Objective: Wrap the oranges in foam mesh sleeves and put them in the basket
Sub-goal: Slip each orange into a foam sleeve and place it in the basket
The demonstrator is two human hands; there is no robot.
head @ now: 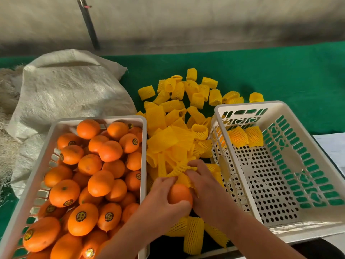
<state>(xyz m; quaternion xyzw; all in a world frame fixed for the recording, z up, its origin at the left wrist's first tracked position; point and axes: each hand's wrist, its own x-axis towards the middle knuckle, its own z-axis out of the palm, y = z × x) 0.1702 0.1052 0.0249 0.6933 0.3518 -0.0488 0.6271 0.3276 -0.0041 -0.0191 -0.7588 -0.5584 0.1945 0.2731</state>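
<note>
My left hand (160, 200) grips a bare orange (179, 193) between the two baskets. My right hand (203, 186) pinches a yellow foam mesh sleeve (180, 171) at the orange's far side, just above it. A white basket (33, 186) on the left is heaped with several oranges. The white basket (308, 152) on the right holds two wrapped oranges (244, 136) in its far left corner. A pile of yellow sleeves (179, 116) lies between and behind the baskets.
A woven white sack (67, 86) lies behind the left basket on the green cloth (280, 71). A few sleeves (194, 234) lie near the table's front edge under my arms. White paper (334, 146) sits at the far right. A dark pole (88, 23) leans on the wall.
</note>
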